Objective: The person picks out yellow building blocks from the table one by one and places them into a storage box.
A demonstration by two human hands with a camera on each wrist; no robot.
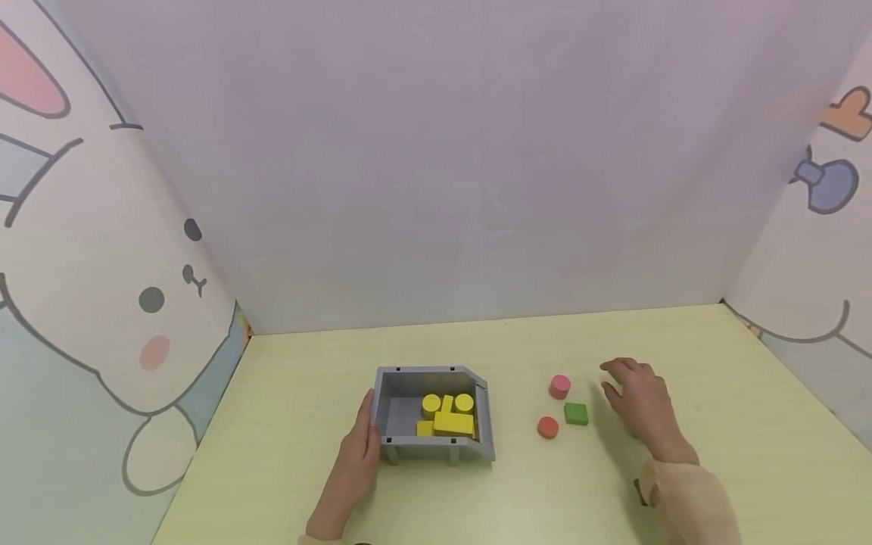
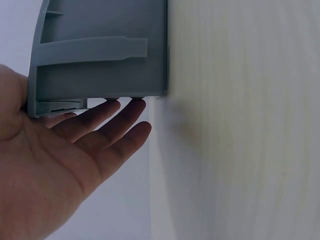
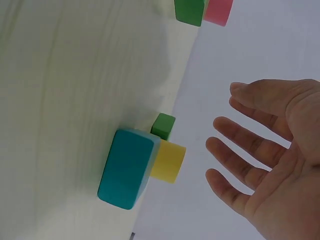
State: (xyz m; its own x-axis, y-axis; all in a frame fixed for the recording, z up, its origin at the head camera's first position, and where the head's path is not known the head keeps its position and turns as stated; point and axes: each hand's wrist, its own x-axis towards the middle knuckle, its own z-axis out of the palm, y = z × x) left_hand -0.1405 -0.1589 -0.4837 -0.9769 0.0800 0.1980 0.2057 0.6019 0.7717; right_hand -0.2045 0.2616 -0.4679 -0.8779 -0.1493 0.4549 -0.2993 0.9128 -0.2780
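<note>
A grey plastic storage bin [image 1: 439, 453] stands on the table with several yellow blocks [image 1: 453, 424] inside, toward its right end. My left hand [image 1: 357, 450] holds the bin at its left wall; in the left wrist view its fingertips [image 2: 137, 103] touch the wall from outside and the thumb is partly hidden behind the rim. Over the table on the right, my right hand [image 1: 640, 401] hovers with fingers loosely bent and nothing in them. The right wrist view shows a teal block [image 3: 127, 170], a yellow cylinder [image 3: 169, 161] and a small green block [image 3: 163, 126] near that hand.
Between the bin and my right hand lie a pink cylinder [image 1: 560, 387], a flat green block [image 1: 576, 414] and a red round piece [image 1: 548, 428]. A pale curtain [image 1: 477, 189] closes off the back of the light wooden table [image 1: 300, 393], and printed cartoon panels flank it.
</note>
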